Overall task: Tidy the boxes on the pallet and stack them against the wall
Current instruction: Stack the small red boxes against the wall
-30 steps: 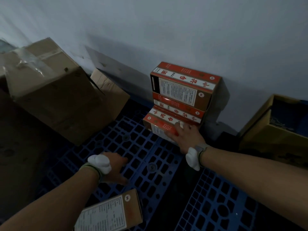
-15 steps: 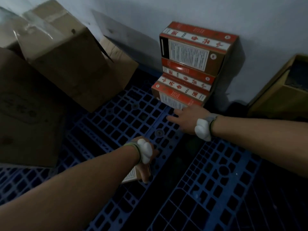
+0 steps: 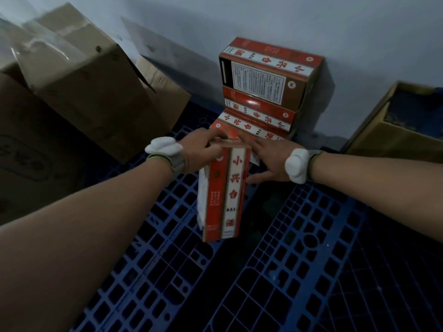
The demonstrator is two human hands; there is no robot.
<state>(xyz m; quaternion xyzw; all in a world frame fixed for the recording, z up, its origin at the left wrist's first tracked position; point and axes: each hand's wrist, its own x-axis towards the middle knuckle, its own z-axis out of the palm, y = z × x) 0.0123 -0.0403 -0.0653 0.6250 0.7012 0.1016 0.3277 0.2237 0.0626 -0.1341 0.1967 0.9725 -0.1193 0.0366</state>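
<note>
A stack of red and brown printed boxes (image 3: 266,89) leans against the grey wall (image 3: 287,20) on the blue plastic pallet (image 3: 275,271). My left hand (image 3: 201,149) grips the top end of another red box (image 3: 224,190), held upright and hanging over the pallet just in front of the stack. My right hand (image 3: 268,159) is spread with fingers apart beside that box, its fingertips at the lowest box of the stack. Both wrists carry white bands.
Large plain cardboard cartons (image 3: 79,82) stand at the left against the wall. An open yellow-brown carton (image 3: 398,130) sits at the right. Blue pallet grid stretches toward me in the foreground.
My left hand has picked up the red box from the near pallet and carried it forward to the stack. My right hand has stayed by the stack's lowest box.
</note>
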